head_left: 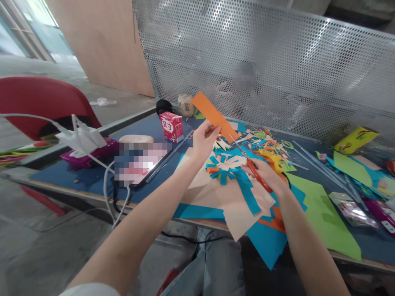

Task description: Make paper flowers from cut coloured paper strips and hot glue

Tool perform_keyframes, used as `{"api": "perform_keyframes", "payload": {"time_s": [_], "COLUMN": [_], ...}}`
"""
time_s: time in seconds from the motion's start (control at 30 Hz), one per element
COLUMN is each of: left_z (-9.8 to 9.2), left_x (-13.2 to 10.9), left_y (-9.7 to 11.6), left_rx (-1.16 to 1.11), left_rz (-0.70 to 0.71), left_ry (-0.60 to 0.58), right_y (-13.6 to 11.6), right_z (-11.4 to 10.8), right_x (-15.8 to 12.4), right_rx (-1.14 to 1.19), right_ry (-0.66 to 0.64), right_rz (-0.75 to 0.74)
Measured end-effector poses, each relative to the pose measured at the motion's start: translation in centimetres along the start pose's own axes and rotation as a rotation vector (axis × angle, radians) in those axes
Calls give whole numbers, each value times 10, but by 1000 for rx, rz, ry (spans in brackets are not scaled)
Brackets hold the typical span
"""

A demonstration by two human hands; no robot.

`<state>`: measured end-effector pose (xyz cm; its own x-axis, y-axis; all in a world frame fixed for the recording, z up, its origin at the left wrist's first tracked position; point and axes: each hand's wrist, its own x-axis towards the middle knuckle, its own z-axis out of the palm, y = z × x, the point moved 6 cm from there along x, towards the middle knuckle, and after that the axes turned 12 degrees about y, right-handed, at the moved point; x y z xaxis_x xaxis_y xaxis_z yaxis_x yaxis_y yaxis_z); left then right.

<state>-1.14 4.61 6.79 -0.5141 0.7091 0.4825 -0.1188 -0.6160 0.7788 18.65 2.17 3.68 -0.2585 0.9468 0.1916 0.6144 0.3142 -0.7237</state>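
Note:
Pinched in my left hand [206, 139] is an orange paper strip [212, 115], held up slanting over the table. My right hand [266, 174] grips scissors with red-orange handles [258, 176]. Their blades point up and left, and the tip meets the strip's lower right end. Below both hands lie fringed paper pieces in blue, orange and peach [224, 168]. They rest on peach paper sheets [203, 185], and a blue strip [248, 193] lies across these sheets. Just behind my right hand is a yellow tool [273, 159], partly hidden, whose kind I cannot tell.
Paper scraps [262, 142] are heaped toward the perforated metal screen [262, 49]. To the left are a tablet-like device [145, 162], a red-pink box [172, 126] and a power strip with white cables [82, 137]. Green paper [324, 213] and a yellow box [354, 139] lie right.

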Motion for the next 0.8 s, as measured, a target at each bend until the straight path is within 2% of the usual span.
{"api": "perform_keyframes", "payload": {"time_s": [0.27,0.8], "left_z": [0,1], "left_x": [-1,-1], "left_y": [-2,-1], "left_rx": [63,68], "left_rz": [-6,-11], "left_ry": [9,0], "right_y": [3,5], "right_z": [2,0], "right_x": [1,3], "right_rx": [46,-39], "right_ry": [-18,23], "right_rz": [1,29]}}
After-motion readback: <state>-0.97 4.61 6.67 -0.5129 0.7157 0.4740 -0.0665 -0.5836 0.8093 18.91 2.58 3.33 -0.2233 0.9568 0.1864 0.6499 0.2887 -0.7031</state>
